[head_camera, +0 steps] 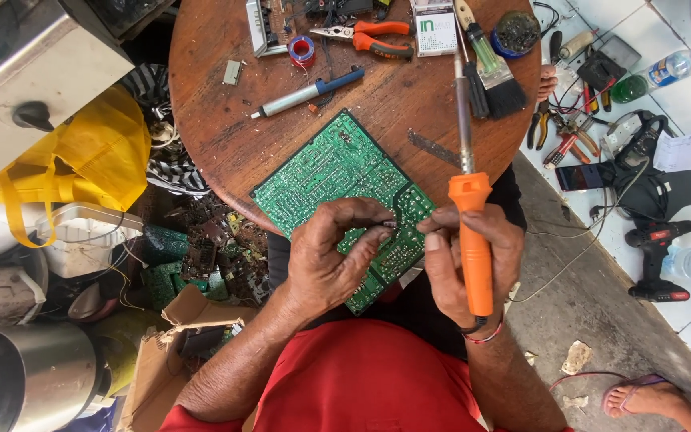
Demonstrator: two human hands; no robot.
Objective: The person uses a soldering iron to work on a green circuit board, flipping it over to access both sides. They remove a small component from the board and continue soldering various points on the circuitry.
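Mid-soldering, frame centre: your left hand [331, 258] pinches a small component against the green circuit board [337, 180] at the round bench's [209, 104] lower edge, your right hand [473, 264] grips the orange soldering iron [470, 216] tip-up, so next, likely, you must bring its tip down.

Green circuit board [329, 172] flat at table edge; orange-handled soldering iron [472, 232] upright, tip away.

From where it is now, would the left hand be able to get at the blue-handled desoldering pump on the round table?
Probably yes. The left hand pinches a small part over the green circuit board, and the desoldering pump lies just beyond the board with bare wood around it. The hand would need to free its fingers first.
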